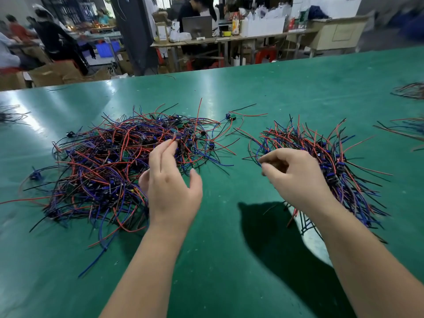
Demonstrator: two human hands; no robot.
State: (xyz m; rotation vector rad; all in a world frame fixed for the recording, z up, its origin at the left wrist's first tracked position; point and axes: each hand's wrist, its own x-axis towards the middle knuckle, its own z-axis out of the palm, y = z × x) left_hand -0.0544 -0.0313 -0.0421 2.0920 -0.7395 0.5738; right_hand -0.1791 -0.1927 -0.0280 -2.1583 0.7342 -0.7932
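A big tangled heap of red, blue and black wired parts (101,166) lies on the green table (218,249) at left of centre. A tidier pile of the same wired parts (325,157) lies at right, its wires fanned outward. My left hand (169,180) hovers over the right edge of the tangled heap, and its raised fingertips pinch a small dark part (177,137) with wires. My right hand (296,177) hangs over the near left side of the right pile, fingers curled, fingertips close to a blue wire; whether it holds the wire is unclear.
A single wired part (230,116) lies alone between the piles, farther back. More wire bundles (410,91) sit at the table's right edge and others at the far left (11,115). Beyond the table are workbenches, boxes and several people.
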